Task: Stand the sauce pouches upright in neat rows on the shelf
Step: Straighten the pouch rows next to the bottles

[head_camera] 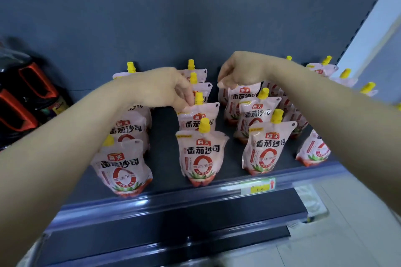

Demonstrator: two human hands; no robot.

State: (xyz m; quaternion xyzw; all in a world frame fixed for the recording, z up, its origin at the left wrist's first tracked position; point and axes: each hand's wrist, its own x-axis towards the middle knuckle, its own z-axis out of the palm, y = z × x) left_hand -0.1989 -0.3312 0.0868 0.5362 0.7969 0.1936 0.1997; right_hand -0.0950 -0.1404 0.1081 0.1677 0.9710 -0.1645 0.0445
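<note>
Hands (165, 86) over dark shelf (165, 182) (grey back panel (152, 17)); upright pouches (200, 156)

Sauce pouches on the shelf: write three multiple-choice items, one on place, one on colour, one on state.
1. Where are the dark jugs?
A. left of the pouches
B. right of them
C. on the floor

2. What colour are the pouch caps?
A. red
B. yellow
C. green

3. How is the front middle pouch?
A. lying flat
B. upright
C. held in a hand

Key: 1 A, they sit at the shelf's left end; 2 B, every visible cap is yellow; 3 B, it stands on its base, untouched by the left hand or right hand.
</note>
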